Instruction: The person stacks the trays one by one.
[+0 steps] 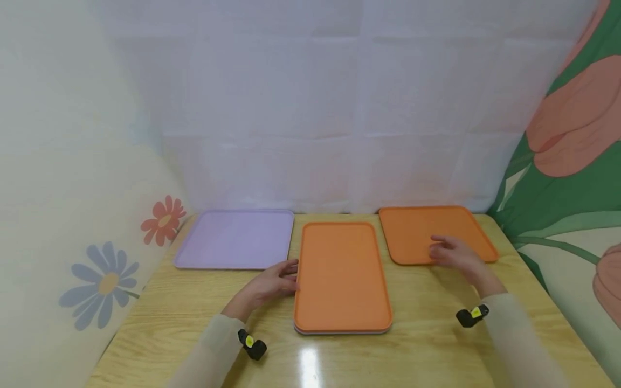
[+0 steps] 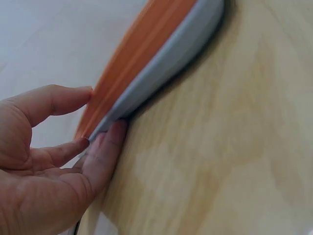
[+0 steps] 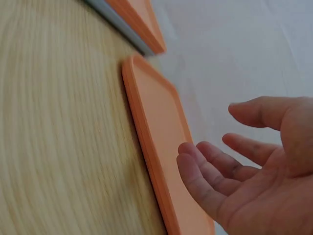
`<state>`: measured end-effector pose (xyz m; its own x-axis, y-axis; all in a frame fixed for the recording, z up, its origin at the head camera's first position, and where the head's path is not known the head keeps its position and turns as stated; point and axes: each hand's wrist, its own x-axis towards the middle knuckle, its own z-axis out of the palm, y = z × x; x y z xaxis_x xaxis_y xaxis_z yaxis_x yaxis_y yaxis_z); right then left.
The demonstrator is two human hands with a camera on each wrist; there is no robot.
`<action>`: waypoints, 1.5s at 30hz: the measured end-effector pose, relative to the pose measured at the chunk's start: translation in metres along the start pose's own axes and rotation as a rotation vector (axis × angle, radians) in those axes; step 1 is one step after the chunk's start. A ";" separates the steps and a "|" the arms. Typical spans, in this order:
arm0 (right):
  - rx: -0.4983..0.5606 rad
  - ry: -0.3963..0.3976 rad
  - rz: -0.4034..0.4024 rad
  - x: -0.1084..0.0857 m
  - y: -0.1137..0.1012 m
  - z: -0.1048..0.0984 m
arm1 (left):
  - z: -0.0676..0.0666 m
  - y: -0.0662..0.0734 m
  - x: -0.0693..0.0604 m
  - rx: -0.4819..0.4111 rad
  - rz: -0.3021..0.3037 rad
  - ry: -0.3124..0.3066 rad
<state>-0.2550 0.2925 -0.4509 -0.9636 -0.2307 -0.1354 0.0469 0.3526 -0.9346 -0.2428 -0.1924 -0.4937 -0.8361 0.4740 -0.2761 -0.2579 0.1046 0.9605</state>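
An orange tray (image 1: 342, 275) lies lengthwise at the middle of the table on top of a greyish-purple one, whose edge (image 2: 168, 61) shows beneath it. My left hand (image 1: 271, 284) touches the left side of this stack with its fingertips, fingers loosely bent. Over the front part of the right orange tray (image 1: 412, 234) hovers my right hand (image 1: 456, 256), relaxed and holding nothing. In the right wrist view the fingers (image 3: 205, 171) are apart, and the right tray (image 3: 159, 107) shows a doubled edge.
A light purple tray (image 1: 237, 240) lies at the back left of the wooden table (image 1: 194, 302). Behind the table hangs a white cloth (image 1: 315, 108). Painted flowers cover the walls at both sides. Table surface separates the middle stack from the right tray.
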 end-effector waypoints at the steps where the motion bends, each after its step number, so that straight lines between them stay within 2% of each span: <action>1: -0.016 -0.003 -0.009 -0.001 0.001 -0.007 | 0.000 -0.001 0.000 0.002 0.001 0.002; 9: -0.101 0.024 0.027 -0.004 0.013 -0.058 | -0.004 -0.004 0.002 -0.015 0.004 -0.011; 16: -0.183 0.071 0.059 -0.005 0.023 -0.083 | -0.004 -0.004 0.002 -0.032 0.006 -0.009; 24: -0.455 0.172 0.089 -0.001 0.026 -0.097 | -0.003 -0.004 0.001 -0.040 0.019 0.003; 29: -0.597 0.180 0.097 -0.001 0.029 -0.105 | -0.003 -0.007 0.001 -0.041 0.020 -0.001; 36: -0.647 0.184 0.144 -0.001 0.036 -0.116 | -0.002 -0.008 0.001 -0.057 0.017 0.004; 43: -0.649 0.147 0.192 -0.001 0.046 -0.119 | -0.002 -0.009 0.001 -0.044 0.017 -0.003; 45: -0.647 0.128 0.182 -0.001 0.050 -0.121 | -0.003 -0.009 0.001 -0.044 0.015 -0.002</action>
<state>-0.2838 0.4199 -0.4573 -0.9806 -0.0214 -0.1946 0.0826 0.8559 -0.5104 -0.2428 -0.1949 -0.5023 -0.8390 0.4771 -0.2617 -0.2664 0.0592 0.9621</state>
